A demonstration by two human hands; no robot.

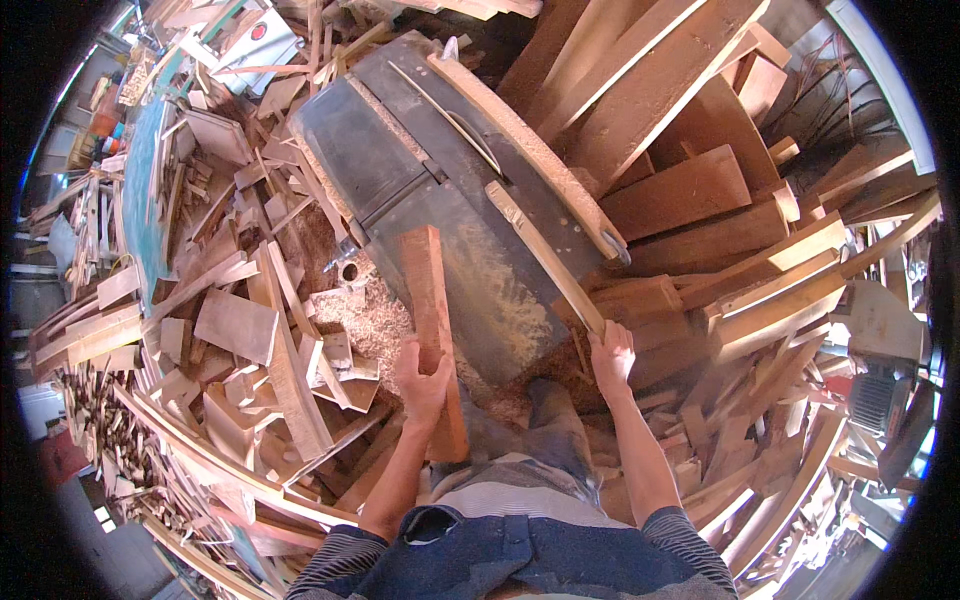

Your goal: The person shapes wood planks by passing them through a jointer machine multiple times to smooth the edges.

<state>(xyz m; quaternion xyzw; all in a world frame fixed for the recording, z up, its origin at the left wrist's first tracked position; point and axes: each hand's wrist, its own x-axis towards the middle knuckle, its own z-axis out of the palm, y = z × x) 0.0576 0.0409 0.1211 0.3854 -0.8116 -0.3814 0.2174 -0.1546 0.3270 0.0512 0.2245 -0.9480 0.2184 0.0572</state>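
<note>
My left hand (422, 385) is closed around a reddish-brown wooden board (428, 285), held lengthwise at the near left edge of a woodworking machine's dark metal table (400, 215). The board's far end overlaps the table in view; I cannot tell whether it touches. In my right hand (612, 355) is the near end of a narrow, pale wooden strip (545, 262). That strip runs forward over the right part of the table, beside a long wooden fence (530, 150). Pale sawdust covers the table's near half.
Reddish planks (680, 195) are stacked against the machine's right side. On the left lies a heap of offcuts (235, 325), with a pile of shavings (365, 315) by the machine. A motor (880, 400) stands at the far right. Scrap wood surrounds my legs.
</note>
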